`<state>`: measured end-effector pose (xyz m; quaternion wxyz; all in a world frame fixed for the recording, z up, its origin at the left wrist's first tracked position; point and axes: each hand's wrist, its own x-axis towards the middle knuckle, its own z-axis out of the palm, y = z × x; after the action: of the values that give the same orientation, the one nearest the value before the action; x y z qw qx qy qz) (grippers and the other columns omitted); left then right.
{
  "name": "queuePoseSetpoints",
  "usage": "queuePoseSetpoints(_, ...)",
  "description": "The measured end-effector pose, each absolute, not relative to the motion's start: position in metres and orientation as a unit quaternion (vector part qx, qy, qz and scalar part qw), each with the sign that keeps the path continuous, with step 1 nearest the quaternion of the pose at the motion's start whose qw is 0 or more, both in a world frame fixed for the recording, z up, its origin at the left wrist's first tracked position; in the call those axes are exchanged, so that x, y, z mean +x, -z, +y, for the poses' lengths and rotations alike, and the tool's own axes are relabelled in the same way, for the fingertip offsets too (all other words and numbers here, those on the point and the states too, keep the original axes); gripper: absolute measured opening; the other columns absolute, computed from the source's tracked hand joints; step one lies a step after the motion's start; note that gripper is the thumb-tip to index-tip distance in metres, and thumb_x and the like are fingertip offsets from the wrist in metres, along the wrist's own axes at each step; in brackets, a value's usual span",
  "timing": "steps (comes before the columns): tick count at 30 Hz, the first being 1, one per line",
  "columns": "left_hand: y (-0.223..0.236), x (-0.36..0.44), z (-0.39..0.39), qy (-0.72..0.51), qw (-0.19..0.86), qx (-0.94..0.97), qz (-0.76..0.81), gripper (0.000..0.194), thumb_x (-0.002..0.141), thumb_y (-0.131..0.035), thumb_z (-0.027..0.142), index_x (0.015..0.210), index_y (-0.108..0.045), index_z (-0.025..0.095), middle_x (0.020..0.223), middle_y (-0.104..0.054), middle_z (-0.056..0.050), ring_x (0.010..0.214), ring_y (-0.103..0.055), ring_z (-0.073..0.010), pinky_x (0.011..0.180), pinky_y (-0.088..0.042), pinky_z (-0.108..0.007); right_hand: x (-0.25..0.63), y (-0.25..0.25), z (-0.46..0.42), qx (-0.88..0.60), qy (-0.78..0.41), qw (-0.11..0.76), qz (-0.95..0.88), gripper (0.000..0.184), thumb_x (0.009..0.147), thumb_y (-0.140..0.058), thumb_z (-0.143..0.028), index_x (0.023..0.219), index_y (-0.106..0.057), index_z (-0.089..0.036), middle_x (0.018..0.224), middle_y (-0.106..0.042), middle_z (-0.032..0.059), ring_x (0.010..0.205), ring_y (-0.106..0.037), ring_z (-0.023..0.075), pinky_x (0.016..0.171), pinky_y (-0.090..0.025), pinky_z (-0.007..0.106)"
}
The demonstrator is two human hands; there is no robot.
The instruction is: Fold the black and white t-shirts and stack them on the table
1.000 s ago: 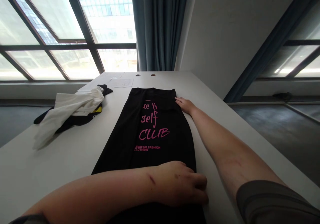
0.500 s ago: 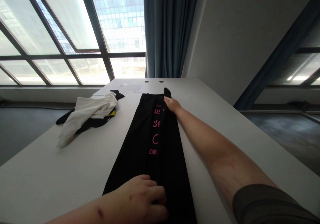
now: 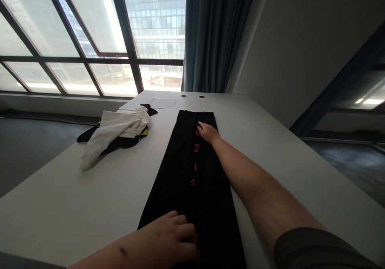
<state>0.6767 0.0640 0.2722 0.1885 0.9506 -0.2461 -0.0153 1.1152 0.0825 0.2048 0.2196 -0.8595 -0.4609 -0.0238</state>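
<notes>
right sleeve point(image 3: 313, 247): dark grey, creased | left sleeve point(image 3: 24, 261): grey | left hand point(image 3: 176, 239), right hand point(image 3: 208, 132): bare

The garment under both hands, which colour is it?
The garment is black with pink print; head view.

We get glare from the window point(image 3: 159, 20) left of the upright curtain point(image 3: 216, 36) | wall point(image 3: 294, 48) right of it dim | table point(image 3: 75, 205) before it softly shaded | edges stretched
</notes>
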Motion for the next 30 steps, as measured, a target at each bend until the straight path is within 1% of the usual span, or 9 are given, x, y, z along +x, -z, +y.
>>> queuePoseSetpoints(3,-0.271,0.675,0.058,-0.008,0.147,0.959,-0.244,0.016,0.096,-0.073,0.036,0.107,-0.065,0.028,0.108,-0.070,0.000,0.092,-0.062,-0.0198,0.081,-0.045,-0.037,1.104,-0.209,0.072,-0.821,0.066,0.264,-0.501,0.049,0.108,-0.038,-0.035,0.150,-0.059,-0.020,0.154,-0.059,0.0109,0.152,-0.044,0.0259,0.129,-0.030,0.047)
queuePoseSetpoints(6,-0.269,0.673,0.048,-0.042,0.086,0.965,-0.245,0.006,0.099,-0.067,0.027,0.098,-0.062,0.024,0.098,-0.069,0.000,0.080,-0.059,-0.0182,0.072,-0.045,-0.036,1.082,-0.213,0.054,-0.756,0.102,0.314,-0.565,0.042,0.102,-0.049,-0.031,0.139,-0.067,-0.023,0.142,-0.066,0.0118,0.144,-0.051,0.0285,0.126,-0.037,0.052)
queuePoseSetpoints(8,-0.268,0.668,0.045,-0.063,0.064,0.969,-0.232,0.006,0.100,-0.065,0.020,0.104,-0.064,0.024,0.109,-0.071,-0.002,0.084,-0.062,-0.0183,0.074,-0.048,-0.035,1.058,-0.216,0.034,-0.710,0.106,0.326,-0.616,0.040,0.099,-0.054,-0.030,0.135,-0.070,-0.023,0.139,-0.067,0.0127,0.140,-0.054,0.0302,0.124,-0.039,0.055)
queuePoseSetpoints(12,-0.265,0.647,0.058,-0.090,0.072,0.979,-0.166,0.060,0.089,-0.064,0.005,0.141,-0.058,0.036,0.145,-0.062,-0.007,0.111,-0.066,-0.0266,0.094,-0.054,-0.043,0.988,-0.222,-0.032,-0.630,0.059,0.308,-0.711,0.040,0.100,-0.057,-0.026,0.138,-0.070,-0.028,0.141,-0.066,0.0108,0.144,-0.053,0.0300,0.123,-0.042,0.057)
queuePoseSetpoints(15,-0.258,0.622,0.088,-0.056,0.126,0.983,-0.124,0.086,0.074,-0.056,-0.006,0.148,-0.055,0.039,0.149,-0.061,-0.005,0.124,-0.064,-0.0276,0.104,-0.055,-0.045,0.935,-0.221,-0.102,-0.624,0.014,0.283,-0.728,0.049,0.099,-0.058,-0.022,0.145,-0.065,-0.038,0.144,-0.066,0.0060,0.144,-0.054,0.0288,0.122,-0.046,0.058)
queuePoseSetpoints(17,-0.251,0.607,0.111,-0.041,0.188,0.977,-0.090,0.085,0.071,-0.055,-0.004,0.146,-0.058,0.036,0.146,-0.065,-0.001,0.133,-0.060,-0.0258,0.111,-0.053,-0.043,0.912,-0.218,-0.151,-0.631,-0.012,0.262,-0.730,0.060,0.098,-0.057,-0.018,0.152,-0.058,-0.044,0.146,-0.065,0.0028,0.143,-0.056,0.0278,0.124,-0.045,0.058)
queuePoseSetpoints(21,-0.242,0.593,0.144,-0.063,0.214,0.975,-0.021,0.068,0.088,-0.049,0.001,0.147,-0.060,0.034,0.148,-0.065,-0.002,0.141,-0.054,-0.0227,0.117,-0.050,-0.043,0.895,-0.216,-0.223,-0.691,-0.009,0.260,-0.675,0.075,0.095,-0.057,-0.016,0.159,-0.045,-0.052,0.153,-0.060,0.0008,0.147,-0.052,0.0284,0.120,-0.050,0.058)
queuePoseSetpoints(26,-0.243,0.610,0.150,-0.060,0.172,0.983,-0.019,0.055,0.096,-0.056,0.014,0.147,-0.062,0.032,0.161,-0.053,-0.004,0.152,-0.043,-0.0304,0.122,-0.044,-0.054,0.874,-0.230,-0.240,-0.683,-0.077,0.171,-0.706,0.082,0.088,-0.076,-0.037,0.163,-0.043,-0.041,0.169,-0.039,0.0061,0.158,-0.031,0.0376,0.128,-0.026,0.067)
queuePoseSetpoints(30,-0.245,0.620,0.142,-0.063,0.164,0.981,-0.084,0.060,0.091,-0.054,0.008,0.145,-0.064,0.033,0.163,-0.050,-0.002,0.157,-0.036,-0.0308,0.128,-0.035,-0.057,0.848,-0.231,-0.222,-0.688,-0.078,0.158,-0.704,0.073,0.090,-0.069,-0.028,0.160,-0.051,-0.027,0.169,-0.039,0.0123,0.161,-0.023,0.0394,0.127,-0.017,0.070)
